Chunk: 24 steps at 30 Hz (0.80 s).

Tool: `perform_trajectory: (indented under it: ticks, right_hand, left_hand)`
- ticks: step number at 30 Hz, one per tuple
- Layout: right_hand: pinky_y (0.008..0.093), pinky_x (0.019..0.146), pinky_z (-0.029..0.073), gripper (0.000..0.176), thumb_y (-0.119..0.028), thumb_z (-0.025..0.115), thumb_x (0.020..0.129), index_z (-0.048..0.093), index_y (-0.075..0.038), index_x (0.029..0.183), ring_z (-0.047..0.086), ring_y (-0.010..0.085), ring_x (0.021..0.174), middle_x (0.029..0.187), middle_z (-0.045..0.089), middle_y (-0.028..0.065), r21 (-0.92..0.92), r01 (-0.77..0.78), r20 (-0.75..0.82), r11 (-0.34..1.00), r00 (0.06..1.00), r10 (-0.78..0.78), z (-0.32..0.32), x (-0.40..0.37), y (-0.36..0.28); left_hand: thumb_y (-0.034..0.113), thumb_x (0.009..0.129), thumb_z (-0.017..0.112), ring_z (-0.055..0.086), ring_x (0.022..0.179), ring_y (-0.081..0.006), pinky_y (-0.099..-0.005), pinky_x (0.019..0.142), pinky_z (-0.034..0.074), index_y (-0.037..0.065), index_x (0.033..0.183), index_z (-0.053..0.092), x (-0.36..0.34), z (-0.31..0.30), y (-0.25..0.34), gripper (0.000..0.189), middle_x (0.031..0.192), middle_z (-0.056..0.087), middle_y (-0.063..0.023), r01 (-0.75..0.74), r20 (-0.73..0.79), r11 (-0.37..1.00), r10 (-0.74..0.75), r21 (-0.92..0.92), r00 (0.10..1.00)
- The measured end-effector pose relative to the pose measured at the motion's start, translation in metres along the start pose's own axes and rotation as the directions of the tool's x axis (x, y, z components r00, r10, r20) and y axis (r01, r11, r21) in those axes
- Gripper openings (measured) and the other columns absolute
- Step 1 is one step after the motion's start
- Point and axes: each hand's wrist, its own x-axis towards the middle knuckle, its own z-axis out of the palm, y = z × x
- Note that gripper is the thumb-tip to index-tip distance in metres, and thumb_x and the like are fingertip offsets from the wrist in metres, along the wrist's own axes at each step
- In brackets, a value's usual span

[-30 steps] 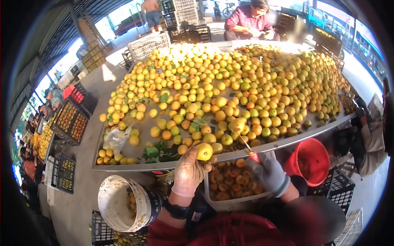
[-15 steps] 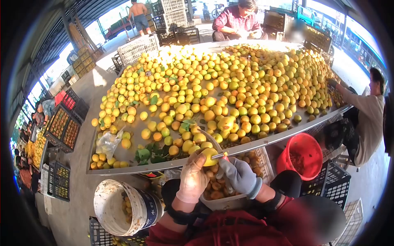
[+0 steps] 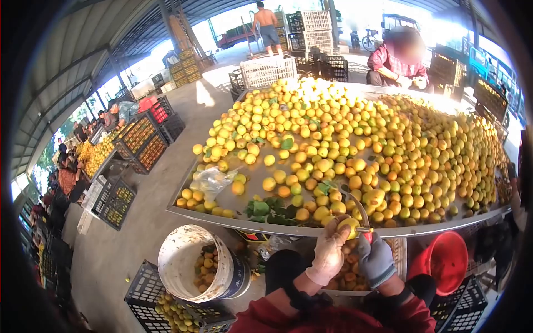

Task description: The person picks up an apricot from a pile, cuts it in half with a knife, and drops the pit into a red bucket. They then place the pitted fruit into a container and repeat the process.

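My left hand [image 3: 330,252], in a pale thin glove, grips a yellow apricot [image 3: 349,226] between thumb and fingers at the near edge of a metal table [image 3: 261,226]. My right hand [image 3: 376,260], in a grey knit glove, is closed around the red handle of a curved knife [image 3: 364,214]. Its hooked blade rises past the apricot, and metal at the handle end touches the fruit's side. Many more apricots [image 3: 311,133] cover the table. Under both hands stands a crate holding halved fruit [image 3: 351,272].
Left of my knees is a white bucket [image 3: 169,261] with some fruit inside; a black crate [image 3: 145,288] sits below it. A red bucket [image 3: 444,261] stands at right. Leaves [image 3: 269,210] and a plastic bag [image 3: 214,180] lie on the table. A person [image 3: 398,64] sits opposite.
The view has swung left, so the table and hands appear further right and more of the left side shows. Both hands keep their hold on the apricot and knife.
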Motion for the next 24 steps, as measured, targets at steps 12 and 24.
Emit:
perform_trajectory:
  ticks: [12, 24]
  right_hand:
    - [0.0476, 0.051, 0.047, 0.035, -0.035, 0.053, 0.086, 0.052, 0.0, 0.084, 0.058, 0.0406, 0.055, 0.06, 0.059, 0.0208, -0.31, -0.014, 0.063, 0.951, 0.997, 0.036, 0.016, 0.024, 0.001]
    - [0.045, 0.053, 0.047, 0.033, -0.033, 0.052, 0.088, 0.053, -0.001, 0.099, 0.06, 0.0366, 0.061, 0.065, 0.06, 0.0209, -0.456, -0.124, -0.079, 0.881, 0.992, 0.098, -0.022, 0.056, 0.041]
  left_hand:
    - [0.007, 0.086, 0.059, 0.053, 0.068, -0.0055, -0.0178, 0.054, 0.043, 0.004, 0.12, 0.047, 0.015, -0.004, 0.011, 0.036, 0.092, 0.058, -0.0015, 0.022, -0.131, 0.955, 0.018, 0.295, 0.991]
    - [0.004, 0.081, 0.06, 0.063, 0.074, -0.0213, -0.0257, 0.063, 0.054, -0.001, 0.117, 0.046, 0.044, -0.018, 0.035, 0.039, 0.1, 0.059, -0.0138, -0.061, -0.01, 0.973, 0.065, 0.224, 0.998]
